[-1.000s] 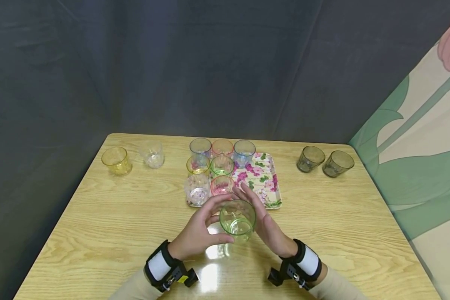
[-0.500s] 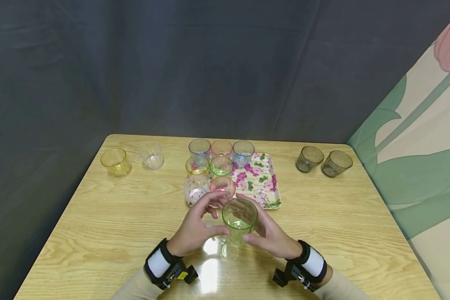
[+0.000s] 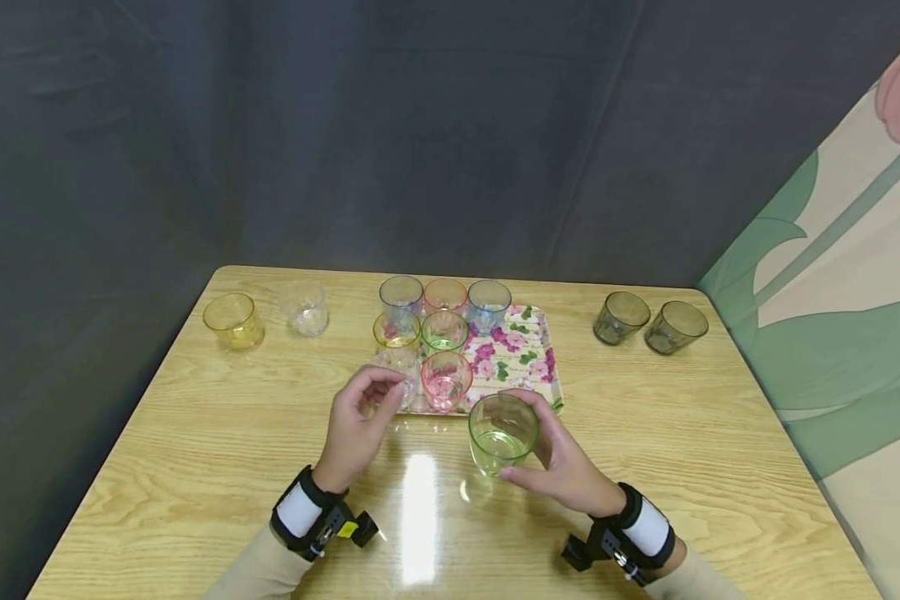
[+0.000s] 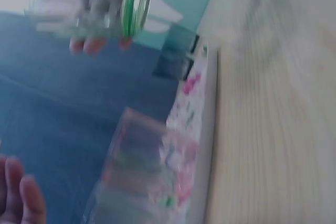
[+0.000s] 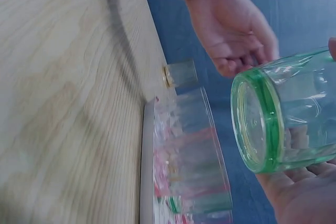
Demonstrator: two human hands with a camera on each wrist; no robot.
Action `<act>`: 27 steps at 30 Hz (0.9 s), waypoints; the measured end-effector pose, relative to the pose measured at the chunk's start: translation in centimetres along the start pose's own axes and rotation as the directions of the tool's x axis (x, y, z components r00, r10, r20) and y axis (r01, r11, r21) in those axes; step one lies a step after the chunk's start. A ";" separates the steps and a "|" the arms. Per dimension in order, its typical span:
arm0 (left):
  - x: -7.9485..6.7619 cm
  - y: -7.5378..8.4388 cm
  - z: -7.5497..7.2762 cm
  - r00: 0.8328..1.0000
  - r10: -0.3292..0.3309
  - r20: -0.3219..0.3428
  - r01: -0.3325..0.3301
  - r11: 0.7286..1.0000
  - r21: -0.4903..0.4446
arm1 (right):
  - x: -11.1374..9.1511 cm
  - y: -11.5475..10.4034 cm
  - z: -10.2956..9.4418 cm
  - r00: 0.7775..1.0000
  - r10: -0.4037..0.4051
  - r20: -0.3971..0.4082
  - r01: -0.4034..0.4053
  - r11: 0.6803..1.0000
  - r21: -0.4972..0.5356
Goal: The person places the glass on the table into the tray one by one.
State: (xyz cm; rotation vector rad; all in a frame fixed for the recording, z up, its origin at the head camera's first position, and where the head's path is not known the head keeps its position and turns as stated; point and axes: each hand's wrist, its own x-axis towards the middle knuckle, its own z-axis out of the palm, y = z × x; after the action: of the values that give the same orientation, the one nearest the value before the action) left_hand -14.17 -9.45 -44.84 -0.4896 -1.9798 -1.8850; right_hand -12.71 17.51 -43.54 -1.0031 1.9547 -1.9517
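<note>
A green-tinted drinking glass (image 3: 501,437) is gripped by my right hand (image 3: 562,462), fingers behind it and thumb on its near side. The right wrist view shows that glass (image 5: 286,114) raised off the table, its thick base toward the camera. My left hand (image 3: 360,425) is apart from it, fingers loosely bent with nothing in them. It overlaps the clear glass (image 3: 396,360) at the floral tray's (image 3: 506,367) front left corner. Beside that stands a pink glass (image 3: 446,382). Behind are a yellow glass (image 3: 396,332) and a green one (image 3: 444,333).
At the tray's back stand a bluish glass (image 3: 401,300), a pink-rimmed glass (image 3: 446,292) and a blue glass (image 3: 489,308). To the left are an amber glass (image 3: 234,323) and a clear glass (image 3: 304,310). Two smoky glasses (image 3: 621,318) stand at the right of the wooden table (image 3: 195,467).
My left hand has come away from the green glass and moved left toward the tray's front left corner. My right hand has taken hold of the glass and carried it slightly right.
</note>
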 end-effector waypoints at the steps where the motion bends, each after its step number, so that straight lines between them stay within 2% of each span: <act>1: 0.2 -0.3 -0.3 0.999 -0.009 -0.054 0.010 1.000 0.013 | -0.1 0.0 -0.2 1.000 0.005 -0.008 -0.005 1.000 -0.005; 3: 0.5 -1.0 -1.0 0.986 -0.041 -0.161 0.051 0.997 0.060 | -0.3 0.1 -0.5 1.000 0.012 -0.024 -0.013 1.000 -0.015; 5: 0.7 -1.7 -1.6 0.962 -0.097 -0.255 0.127 0.986 0.107 | -0.4 0.1 -0.8 0.999 0.008 -0.034 -0.008 1.000 -0.016; 7: 0.9 -2.4 -2.0 0.936 -0.160 -0.313 0.217 0.964 0.154 | -0.5 0.2 -1.1 0.999 0.000 -0.045 0.000 1.000 -0.018; 9: 1.0 -3.1 -2.4 0.912 -0.237 -0.335 0.312 0.930 0.192 | -0.5 0.2 -1.3 0.998 -0.004 -0.056 0.003 1.000 -0.021; 11: 1.0 -3.8 -2.6 0.894 -0.313 -0.319 0.392 0.893 0.223 | -0.5 0.3 -1.6 0.998 -0.007 -0.067 0.005 1.000 -0.026; 14: 1.1 -4.8 -2.8 0.881 -0.397 -0.259 0.464 0.834 0.298 | -0.5 0.5 -2.0 0.996 -0.002 -0.086 -0.001 1.000 -0.028; 16: 1.0 -5.4 -2.8 0.877 -0.430 -0.216 0.481 0.799 0.362 | -0.5 0.6 -2.2 0.996 -0.005 -0.093 0.002 1.000 -0.030; 19: 0.9 -6.3 -2.6 0.871 -0.465 -0.159 0.485 0.763 0.427 | -0.4 0.9 -2.6 0.993 0.016 -0.121 -0.019 0.999 -0.030; 22: 0.8 -6.6 -2.4 0.863 -0.486 -0.136 0.492 0.748 0.445 | -0.2 1.3 -3.1 0.986 0.032 -0.162 -0.040 0.998 -0.049; 27: 0.8 -6.7 -2.1 0.861 -0.484 -0.156 0.499 0.744 0.444 | 0.8 2.1 -3.9 0.961 0.061 -0.270 -0.101 0.985 -0.137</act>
State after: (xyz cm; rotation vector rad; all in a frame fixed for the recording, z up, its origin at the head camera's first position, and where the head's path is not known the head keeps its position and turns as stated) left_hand -18.05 -11.83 -50.24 0.2336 -2.6223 -1.5379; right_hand -16.20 19.94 -44.87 -0.7095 2.2752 -2.0061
